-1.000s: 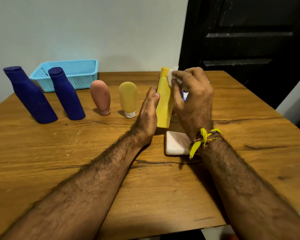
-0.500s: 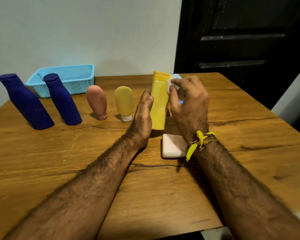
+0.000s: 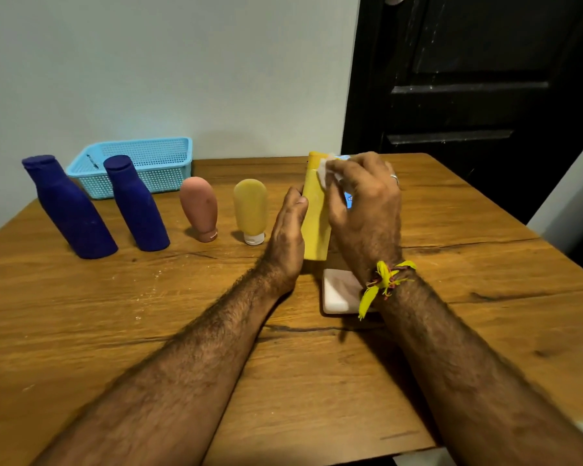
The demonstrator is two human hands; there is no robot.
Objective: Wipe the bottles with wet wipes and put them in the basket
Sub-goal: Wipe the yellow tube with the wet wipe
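Wooden table [image 3: 451, 250]: tall, flat-sided yellow bottle [image 3: 314, 223], upright.

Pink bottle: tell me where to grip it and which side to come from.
Grip the pink bottle around its wide, rounded upper body, hand coming from the front. It stands on its small cap, so a low hold may tip it; the yellow tube stands close to its right.

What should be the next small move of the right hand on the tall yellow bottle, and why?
Probably draw the wet wipe down the tall yellow bottle. The right hand presses it near the top, the left hand steadies the bottle upright, and the body below looks not yet covered.
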